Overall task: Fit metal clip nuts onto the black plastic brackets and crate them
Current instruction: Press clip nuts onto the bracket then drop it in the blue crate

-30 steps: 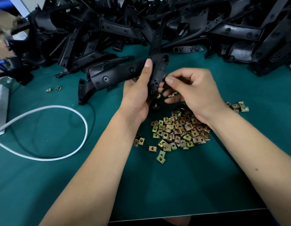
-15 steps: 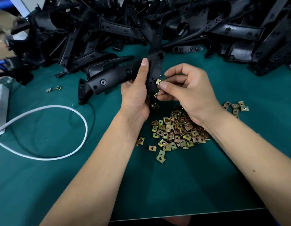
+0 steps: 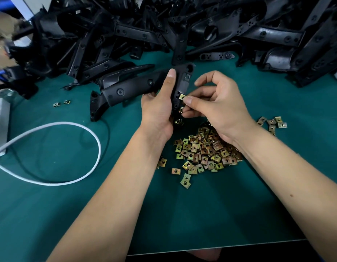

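Above the green mat (image 3: pixel 201 214), my left hand (image 3: pixel 158 112) grips a black plastic bracket (image 3: pixel 130 89), fingers wrapped round it and thumb lying straight up its face. The bracket's long axis runs roughly left to right, its far left end dipping toward the mat, while a shorter arm at the right end stands up and points away from me. My right hand (image 3: pixel 218 108) pinches a metal clip nut (image 3: pixel 181 96) between thumb and forefinger, pressing it against the edge of that upright arm; the other fingers curl loosely. A heap of clip nuts (image 3: pixel 203 152) lies on the mat just below both hands. A pile of black brackets (image 3: pixel 182 29) crowds the far side, and a white cable (image 3: pixel 69 154) loops at left.
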`<action>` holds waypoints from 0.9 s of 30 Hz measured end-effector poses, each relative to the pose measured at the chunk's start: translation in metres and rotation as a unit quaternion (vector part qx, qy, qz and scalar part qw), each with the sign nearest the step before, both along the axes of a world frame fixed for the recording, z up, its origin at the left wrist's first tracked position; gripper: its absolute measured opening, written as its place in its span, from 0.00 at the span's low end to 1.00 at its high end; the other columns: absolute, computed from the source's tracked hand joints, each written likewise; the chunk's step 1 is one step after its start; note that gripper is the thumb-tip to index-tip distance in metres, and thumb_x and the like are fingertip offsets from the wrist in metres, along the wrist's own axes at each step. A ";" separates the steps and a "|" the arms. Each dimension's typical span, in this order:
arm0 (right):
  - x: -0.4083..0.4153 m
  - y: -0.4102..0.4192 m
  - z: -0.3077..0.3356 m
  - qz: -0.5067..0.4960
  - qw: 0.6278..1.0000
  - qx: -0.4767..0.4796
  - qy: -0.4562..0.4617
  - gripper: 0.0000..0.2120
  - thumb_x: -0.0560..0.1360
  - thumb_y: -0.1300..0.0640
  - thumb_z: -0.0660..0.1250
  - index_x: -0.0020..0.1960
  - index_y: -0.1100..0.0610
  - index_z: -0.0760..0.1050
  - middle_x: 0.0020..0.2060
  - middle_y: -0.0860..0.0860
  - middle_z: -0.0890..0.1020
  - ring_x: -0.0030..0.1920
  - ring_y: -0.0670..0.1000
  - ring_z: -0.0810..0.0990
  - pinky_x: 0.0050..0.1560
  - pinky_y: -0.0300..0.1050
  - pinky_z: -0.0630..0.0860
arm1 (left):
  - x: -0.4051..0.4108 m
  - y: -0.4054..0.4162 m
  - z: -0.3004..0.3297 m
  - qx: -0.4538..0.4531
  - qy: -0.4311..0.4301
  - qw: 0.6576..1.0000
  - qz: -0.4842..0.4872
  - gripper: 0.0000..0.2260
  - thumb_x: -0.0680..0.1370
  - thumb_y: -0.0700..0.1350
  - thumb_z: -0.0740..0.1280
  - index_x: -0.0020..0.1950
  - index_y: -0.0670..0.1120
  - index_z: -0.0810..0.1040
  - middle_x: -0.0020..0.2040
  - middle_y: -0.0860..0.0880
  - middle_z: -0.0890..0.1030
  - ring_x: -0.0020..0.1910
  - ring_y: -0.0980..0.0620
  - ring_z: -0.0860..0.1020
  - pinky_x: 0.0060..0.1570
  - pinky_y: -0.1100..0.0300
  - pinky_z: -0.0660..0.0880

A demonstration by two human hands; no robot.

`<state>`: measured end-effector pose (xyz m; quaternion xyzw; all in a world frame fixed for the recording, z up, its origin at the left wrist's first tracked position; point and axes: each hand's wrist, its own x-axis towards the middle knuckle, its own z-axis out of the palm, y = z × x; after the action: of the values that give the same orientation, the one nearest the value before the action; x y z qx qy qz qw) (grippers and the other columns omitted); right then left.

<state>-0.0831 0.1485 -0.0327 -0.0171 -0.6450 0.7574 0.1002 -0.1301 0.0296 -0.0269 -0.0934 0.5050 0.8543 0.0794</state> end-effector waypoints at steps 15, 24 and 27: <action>0.000 -0.001 0.003 0.013 1.000 0.013 0.001 0.16 0.76 0.74 0.69 0.59 0.63 0.68 0.38 0.56 0.81 0.35 0.53 0.83 0.38 0.45 0.82 | -0.004 -0.004 -0.005 0.000 -0.007 0.998 -0.060 0.13 0.80 0.51 0.72 0.54 0.41 0.79 0.39 0.45 0.82 0.32 0.48 0.79 0.30 0.59 0.75; -0.002 0.005 0.004 0.013 1.000 -0.022 -0.003 0.21 0.75 0.73 0.72 0.63 0.66 0.68 0.34 0.54 0.82 0.33 0.53 0.83 0.34 0.42 0.80 | -0.001 0.001 -0.005 -0.040 0.033 0.997 -0.057 0.19 0.80 0.48 0.72 0.63 0.34 0.78 0.42 0.44 0.80 0.30 0.52 0.77 0.32 0.59 0.73; -0.002 0.006 0.003 0.010 1.000 -0.017 -0.004 0.23 0.74 0.73 0.72 0.66 0.67 0.68 0.35 0.56 0.83 0.34 0.54 0.84 0.35 0.42 0.80 | 0.000 0.002 -0.005 -0.037 0.040 0.998 -0.033 0.18 0.80 0.48 0.73 0.61 0.36 0.79 0.46 0.44 0.83 0.35 0.51 0.80 0.39 0.56 0.77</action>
<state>-0.0855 0.1541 -0.0299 -0.0156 -0.6323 0.7694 0.0894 -0.1297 0.0317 -0.0316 -0.0457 0.5418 0.8351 0.0839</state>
